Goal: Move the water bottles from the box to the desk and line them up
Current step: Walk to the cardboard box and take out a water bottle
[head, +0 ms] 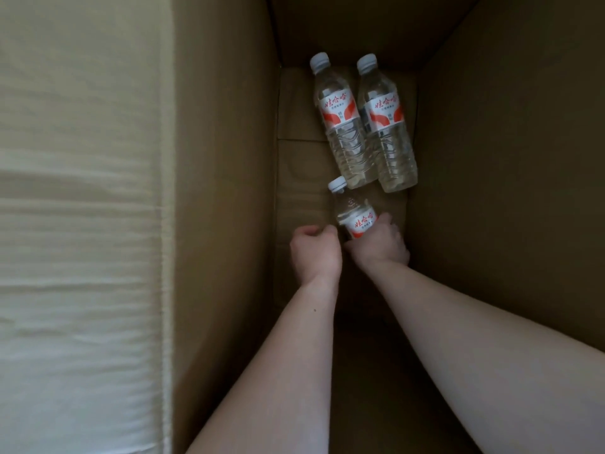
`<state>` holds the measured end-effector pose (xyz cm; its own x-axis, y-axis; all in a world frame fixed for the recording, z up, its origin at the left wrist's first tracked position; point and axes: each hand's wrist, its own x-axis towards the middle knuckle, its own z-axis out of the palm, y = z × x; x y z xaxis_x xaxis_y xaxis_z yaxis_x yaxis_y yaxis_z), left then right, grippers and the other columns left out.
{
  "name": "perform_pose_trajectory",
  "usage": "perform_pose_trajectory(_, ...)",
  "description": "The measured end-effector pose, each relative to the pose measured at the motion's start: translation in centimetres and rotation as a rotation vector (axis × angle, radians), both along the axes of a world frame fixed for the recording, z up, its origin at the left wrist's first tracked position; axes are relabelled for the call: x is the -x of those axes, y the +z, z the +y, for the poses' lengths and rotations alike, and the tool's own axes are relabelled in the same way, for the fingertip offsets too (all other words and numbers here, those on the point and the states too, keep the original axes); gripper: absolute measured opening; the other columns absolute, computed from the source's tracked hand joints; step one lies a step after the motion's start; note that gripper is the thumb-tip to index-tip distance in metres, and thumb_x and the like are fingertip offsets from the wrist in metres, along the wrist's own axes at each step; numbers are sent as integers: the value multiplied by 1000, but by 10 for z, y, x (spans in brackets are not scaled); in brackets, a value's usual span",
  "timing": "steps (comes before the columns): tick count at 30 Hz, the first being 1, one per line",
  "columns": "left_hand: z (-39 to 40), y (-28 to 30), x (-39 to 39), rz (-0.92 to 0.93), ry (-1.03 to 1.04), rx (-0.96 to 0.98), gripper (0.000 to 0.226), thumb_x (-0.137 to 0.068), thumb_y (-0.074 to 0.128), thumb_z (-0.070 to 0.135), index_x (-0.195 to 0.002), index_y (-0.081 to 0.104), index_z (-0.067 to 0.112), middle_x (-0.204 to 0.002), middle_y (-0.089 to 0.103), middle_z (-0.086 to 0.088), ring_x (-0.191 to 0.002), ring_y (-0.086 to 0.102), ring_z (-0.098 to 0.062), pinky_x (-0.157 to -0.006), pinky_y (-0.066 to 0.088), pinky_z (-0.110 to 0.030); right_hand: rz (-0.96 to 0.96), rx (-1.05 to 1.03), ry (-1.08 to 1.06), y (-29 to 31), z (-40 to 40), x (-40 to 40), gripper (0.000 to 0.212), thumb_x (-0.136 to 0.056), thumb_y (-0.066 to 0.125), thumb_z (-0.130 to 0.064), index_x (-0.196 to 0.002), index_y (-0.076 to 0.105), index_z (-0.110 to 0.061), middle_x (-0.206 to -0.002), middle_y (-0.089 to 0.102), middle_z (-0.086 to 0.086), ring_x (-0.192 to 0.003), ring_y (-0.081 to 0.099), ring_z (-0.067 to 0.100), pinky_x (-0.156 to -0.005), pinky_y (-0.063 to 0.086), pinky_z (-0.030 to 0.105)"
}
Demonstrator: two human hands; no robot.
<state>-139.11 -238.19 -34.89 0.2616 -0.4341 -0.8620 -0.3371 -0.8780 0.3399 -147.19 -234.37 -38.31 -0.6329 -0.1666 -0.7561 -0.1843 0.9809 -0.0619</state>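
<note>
Deep in the tall brown cardboard box (491, 191), our right hand (379, 244) grips 1 clear plastic water bottle (355, 214); our left hand (314, 250) is fisted, empty. 2 bottles (363, 126) remain; a label-only grip may slip.

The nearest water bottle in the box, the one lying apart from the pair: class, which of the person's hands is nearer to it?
Right. The right hand grips the near bottle round its lower body. The left hand is beside it, fingers curled, holding nothing visible.
</note>
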Motion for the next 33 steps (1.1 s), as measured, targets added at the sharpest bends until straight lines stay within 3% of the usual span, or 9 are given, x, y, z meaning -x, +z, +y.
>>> perform_pose_trajectory(5,-4,23,0,11,-42,25,13,-92,68,24,-103,63,28,-89,62,10,-80,57,-8,-59,39,-22,-16,10,-61,25,0,-2,79,-73,87,-35,-135,42,-15,-133,56,10,-124,54,34,-103,44,53)
perform_pose_trajectory(12,-7,70,-8,15,-121,104,5,-91,66,27,-95,66,28,-88,67,6,-84,63,-16,-69,45,-27,0,112,-126,80,-4,3,81,-70,88,-34,-132,42,-13,-132,55,10,-124,54,35,-103,45,55)
perform_pose_trajectory(17,-3,107,-13,54,-212,156,5,-89,64,26,-86,61,29,-91,68,3,-87,63,-18,-75,50,-31,-46,219,-138,125,5,3,74,-73,86,-31,-130,42,-12,-127,57,11,-117,58,33,-89,49,38)
perform_pose_trajectory(19,-2,120,-17,104,-267,157,5,-90,64,24,-91,62,29,-95,69,1,-89,64,-18,-74,52,-31,-76,275,-133,143,9,3,71,-74,85,-29,-128,42,-13,-121,58,9,-111,60,30,-87,51,38)
perform_pose_trajectory(22,0,140,-25,183,-346,148,11,-93,63,23,-103,64,27,-105,69,1,-101,66,-19,-91,57,-39,-111,357,-119,166,16,1,69,-74,85,-26,-127,41,-15,-116,58,6,-106,61,25,-86,52,37)
perform_pose_trajectory(25,1,156,-34,246,-365,184,19,-97,62,22,-115,65,25,-111,68,3,-107,65,-17,-98,56,-41,-144,444,-114,182,21,2,72,-74,86,-25,-129,40,-17,-112,57,1,-101,59,19,-80,50,32)
perform_pose_trajectory(30,-3,186,-42,267,-374,275,19,-98,60,23,-117,64,25,-113,68,2,-107,65,-15,-95,57,-36,-151,553,-121,199,21,-1,75,-74,86,-29,-131,39,-21,-97,50,-12,-88,56,9,-69,44,22)
perform_pose_trajectory(33,-2,204,-48,257,-386,333,17,-96,61,23,-113,65,26,-109,69,3,-104,66,-15,-91,58,-34,-143,611,-92,212,21,-5,71,-73,87,-33,-123,37,-27,-93,48,-18,-80,53,4,-60,37,15)
